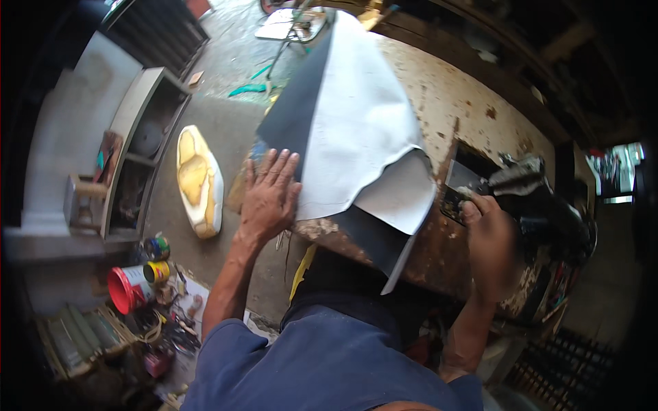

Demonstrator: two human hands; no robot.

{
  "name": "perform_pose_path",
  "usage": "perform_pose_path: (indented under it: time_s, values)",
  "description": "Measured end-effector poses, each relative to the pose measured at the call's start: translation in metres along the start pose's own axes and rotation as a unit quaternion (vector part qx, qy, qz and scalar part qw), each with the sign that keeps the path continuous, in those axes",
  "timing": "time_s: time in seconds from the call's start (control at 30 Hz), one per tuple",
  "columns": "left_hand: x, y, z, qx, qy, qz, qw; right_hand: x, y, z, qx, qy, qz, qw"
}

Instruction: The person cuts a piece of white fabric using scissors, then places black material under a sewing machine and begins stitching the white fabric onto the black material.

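Note:
A large sheet of material, black on one face and white on the other [363,116], lies partly folded over a worn bench. My left hand [271,202] rests flat at the sheet's left edge, fingers spread on its black face. A loose flap [401,192] of the sheet curls near the bench's front, and a dark strip hangs over the edge. My right hand [490,233] is beside a dark sewing machine [541,198], near a metal plate in the bench. Its fingers are curled together; what they hold is too small and blurred to make out.
A white and yellow foam seat-shaped piece [199,181] lies on the floor to the left. Beyond it stands a grey shelf unit [137,137]. A red bucket [129,289], cans and tools clutter the lower left. Worn bench top [473,96] extends toward the far right.

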State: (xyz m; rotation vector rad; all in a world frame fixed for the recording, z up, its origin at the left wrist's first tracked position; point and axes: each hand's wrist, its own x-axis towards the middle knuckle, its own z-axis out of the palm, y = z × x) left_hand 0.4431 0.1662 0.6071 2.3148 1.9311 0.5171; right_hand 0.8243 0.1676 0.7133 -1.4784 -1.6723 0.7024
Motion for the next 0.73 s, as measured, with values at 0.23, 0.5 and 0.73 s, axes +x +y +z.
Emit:
perform_pose_path:
  time_s: [0.23, 0.5, 0.73]
  values:
    - [-0.13, 0.02, -0.019, -0.267, 0.322, -0.222, 0.881, 0.036, -0.114, 0.162, -0.082, -0.254, -0.259, 0.928]
    - [-0.086, -0.065, -0.1, -0.344, 0.482, -0.027, 0.805, 0.042, -0.134, 0.347, -0.288, -0.457, -0.38, 0.751]
    - [-0.065, -0.353, 0.287, -0.232, 0.238, -0.526, 0.783, 0.05, -0.125, 0.383, -0.25, -0.458, -0.36, 0.774]
